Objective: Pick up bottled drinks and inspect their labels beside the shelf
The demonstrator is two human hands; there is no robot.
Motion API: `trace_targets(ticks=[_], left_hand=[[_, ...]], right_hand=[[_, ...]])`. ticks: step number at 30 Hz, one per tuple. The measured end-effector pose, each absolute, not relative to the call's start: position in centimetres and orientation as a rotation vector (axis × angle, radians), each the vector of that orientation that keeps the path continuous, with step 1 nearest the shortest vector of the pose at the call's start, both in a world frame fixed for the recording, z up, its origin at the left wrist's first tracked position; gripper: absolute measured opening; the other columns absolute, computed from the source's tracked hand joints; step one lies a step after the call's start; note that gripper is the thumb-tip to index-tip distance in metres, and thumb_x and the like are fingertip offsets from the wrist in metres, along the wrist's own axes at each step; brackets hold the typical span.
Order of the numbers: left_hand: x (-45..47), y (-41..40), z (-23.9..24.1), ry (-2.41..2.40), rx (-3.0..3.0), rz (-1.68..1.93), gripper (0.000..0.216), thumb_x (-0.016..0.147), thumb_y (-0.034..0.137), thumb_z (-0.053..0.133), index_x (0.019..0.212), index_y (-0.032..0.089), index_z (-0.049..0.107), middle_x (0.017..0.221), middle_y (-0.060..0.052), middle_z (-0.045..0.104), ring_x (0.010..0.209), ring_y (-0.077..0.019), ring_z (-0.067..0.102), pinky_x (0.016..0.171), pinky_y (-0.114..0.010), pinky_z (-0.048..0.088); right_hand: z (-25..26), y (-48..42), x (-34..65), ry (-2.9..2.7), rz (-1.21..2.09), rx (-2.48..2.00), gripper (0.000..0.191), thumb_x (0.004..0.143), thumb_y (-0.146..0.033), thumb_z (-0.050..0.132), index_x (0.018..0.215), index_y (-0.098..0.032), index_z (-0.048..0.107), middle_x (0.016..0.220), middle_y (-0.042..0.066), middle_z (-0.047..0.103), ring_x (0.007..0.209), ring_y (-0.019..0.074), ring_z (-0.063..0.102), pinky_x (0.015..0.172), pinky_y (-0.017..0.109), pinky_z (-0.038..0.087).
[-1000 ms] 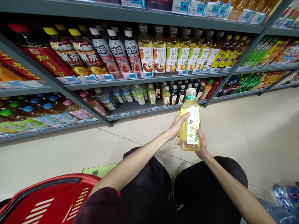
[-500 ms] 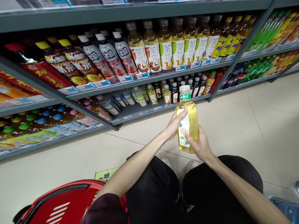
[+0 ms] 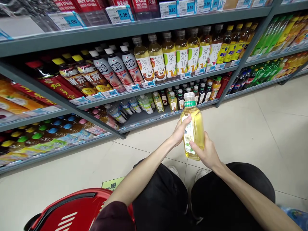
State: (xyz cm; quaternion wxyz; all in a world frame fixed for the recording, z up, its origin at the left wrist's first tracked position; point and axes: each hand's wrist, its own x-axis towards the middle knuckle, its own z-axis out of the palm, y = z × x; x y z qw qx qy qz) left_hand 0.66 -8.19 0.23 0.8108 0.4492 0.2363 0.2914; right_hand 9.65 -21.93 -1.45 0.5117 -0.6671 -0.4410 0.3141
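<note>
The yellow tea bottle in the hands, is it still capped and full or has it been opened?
Capped and nearly full: the bottle has its pale cap on and yellow liquid up to the shoulder. Whether the seal is broken cannot be told.

Blue price tags on the top shelf edge [image 3: 134, 30] read 2.00 [image 3: 71, 21], 1.30 [image 3: 123, 13] and 3.80 [image 3: 172, 8]. The pale tea bottles [image 3: 182, 56] below carry white labels printed 茶π. The yellow-capped bottles [image 3: 84, 75] further left show 冰茶.

Open floor [image 3: 240, 128] ahead and right; packed shelves [image 3: 154, 86] beyond, red basket [image 3: 72, 208] lower left.
</note>
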Motion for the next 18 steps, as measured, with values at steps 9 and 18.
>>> trace_targets(ticks=[9,18], left_hand=[[0.7,-8.17,0.29,0.518,0.984,0.627,0.069,0.071,0.074,0.078,0.106,0.015,0.069,0.105,-0.011,0.076,0.093,-0.0252,0.071,0.082,-0.033,0.052],[0.72,-8.16,0.25,0.435,0.9,0.587,0.067,0.072,0.063,0.082,0.113,0.012,0.069,0.107,-0.014,0.076,0.1,-0.0304,0.071,0.089,-0.038,0.053]], right_hand=[[-1.43,-21.91,9.8,-1.059,0.77,-1.602,0.06,0.086,-0.061,0.074,0.124,-0.019,0.054,0.104,0.01,0.075,0.09,0.0298,0.073,0.073,0.04,0.061],[-1.52,-21.42,9.86,-0.855,0.993,-1.286,0.057,0.092,-0.063,0.069,0.124,-0.017,0.061,0.117,0.013,0.07,0.108,0.0325,0.068,0.088,0.043,0.057]])
